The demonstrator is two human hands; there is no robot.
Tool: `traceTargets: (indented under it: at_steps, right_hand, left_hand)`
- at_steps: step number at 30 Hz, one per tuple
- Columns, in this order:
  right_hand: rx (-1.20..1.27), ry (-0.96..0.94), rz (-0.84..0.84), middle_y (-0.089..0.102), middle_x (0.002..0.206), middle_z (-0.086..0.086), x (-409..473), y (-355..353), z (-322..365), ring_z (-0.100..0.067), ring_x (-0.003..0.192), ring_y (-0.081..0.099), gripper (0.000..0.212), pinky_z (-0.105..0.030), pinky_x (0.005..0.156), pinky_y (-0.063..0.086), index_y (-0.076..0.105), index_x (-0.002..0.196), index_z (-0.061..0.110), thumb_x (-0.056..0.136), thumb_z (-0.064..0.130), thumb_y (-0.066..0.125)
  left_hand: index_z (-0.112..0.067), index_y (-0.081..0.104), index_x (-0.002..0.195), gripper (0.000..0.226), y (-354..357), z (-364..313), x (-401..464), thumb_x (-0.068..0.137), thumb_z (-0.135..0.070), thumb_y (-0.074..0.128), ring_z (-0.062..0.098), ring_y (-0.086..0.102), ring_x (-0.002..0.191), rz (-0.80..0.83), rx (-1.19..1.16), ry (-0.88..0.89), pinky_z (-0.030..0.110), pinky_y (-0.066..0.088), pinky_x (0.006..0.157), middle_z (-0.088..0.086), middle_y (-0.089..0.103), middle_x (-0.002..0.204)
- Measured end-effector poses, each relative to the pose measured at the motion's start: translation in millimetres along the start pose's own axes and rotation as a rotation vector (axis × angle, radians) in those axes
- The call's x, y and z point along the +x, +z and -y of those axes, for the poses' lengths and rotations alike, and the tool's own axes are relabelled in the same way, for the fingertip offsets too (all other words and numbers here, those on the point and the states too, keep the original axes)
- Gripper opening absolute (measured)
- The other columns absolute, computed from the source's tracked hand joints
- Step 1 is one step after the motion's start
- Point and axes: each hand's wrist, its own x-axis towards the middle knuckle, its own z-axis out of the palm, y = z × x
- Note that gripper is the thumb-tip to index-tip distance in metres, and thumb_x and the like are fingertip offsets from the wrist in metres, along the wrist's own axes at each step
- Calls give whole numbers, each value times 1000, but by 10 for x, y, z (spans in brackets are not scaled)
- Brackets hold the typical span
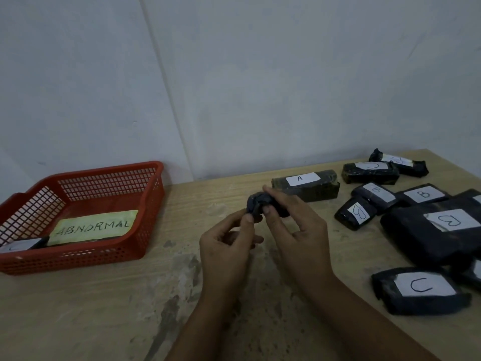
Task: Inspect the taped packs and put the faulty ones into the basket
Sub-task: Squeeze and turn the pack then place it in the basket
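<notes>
Both hands hold one small black taped pack (257, 204) above the middle of the table. My left hand (229, 246) pinches its near end with thumb and fingers. My right hand (294, 225) grips its far side, fingers curled over the top. The red mesh basket (145, 204) stands at the left with a paper reading ABNORMAL lying inside and one labelled pack (23, 244) in its near left corner. Several more black taped packs with white letter labels lie at the right, among them pack A (307, 185), a large pack B (440, 233) and pack C (419, 290).
The wooden table (104, 308) has grey stains near its middle. A pale wall (234, 87) runs right behind the table's far edge. The remaining packs crowd the right side up to the frame's edge.
</notes>
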Motion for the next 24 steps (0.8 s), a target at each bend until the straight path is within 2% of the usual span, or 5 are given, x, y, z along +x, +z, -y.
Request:
traceTargets:
  at_steps: [4, 12, 15, 18, 24]
  right_hand:
    - [-6, -53, 82, 73, 119, 4, -16, 10, -61, -15, 115, 69, 32, -24, 96, 55, 73, 135, 17, 105, 12, 66]
    - [195, 211, 70, 75, 117, 8, -2, 48, -45, -15, 111, 71, 40, -32, 98, 59, 67, 134, 28, 101, 6, 71]
    - [358, 316, 45, 77, 101, -6, 35, 29, -19, -25, 96, 74, 59, -32, 87, 62, 48, 139, 23, 94, -2, 77]
    - [354, 393, 69, 76, 97, -13, 74, 15, -28, -29, 94, 74, 60, -29, 83, 61, 50, 138, 22, 91, -2, 80]
    - [255, 452, 122, 77, 97, 6, 62, 47, -44, -10, 92, 73, 20, -17, 79, 57, 74, 111, 18, 95, 9, 78]
  left_hand:
    - [-27, 85, 106, 41, -34, -14, 33, 89, -59, 67, 27, 78, 76, 17, -1, -82, 48, 66, 70, -1, 83, 97]
    - [-31, 82, 117, 20, -33, 24, 82, 100, -23, 77, 37, 76, 78, 60, 17, -152, 48, 66, 71, 2, 80, 97]
    - [-21, 83, 113, 18, -20, 19, 64, 105, -28, 68, 36, 79, 79, 82, -46, -203, 46, 66, 73, 4, 83, 101]
    - [-19, 85, 102, 27, -32, 22, 97, 104, -40, 67, 33, 80, 77, 46, -26, -213, 42, 64, 69, 2, 83, 96]
    - [-22, 80, 111, 15, -58, 34, 119, 99, -31, 76, 22, 80, 77, 41, 19, -150, 39, 67, 73, -3, 84, 95]
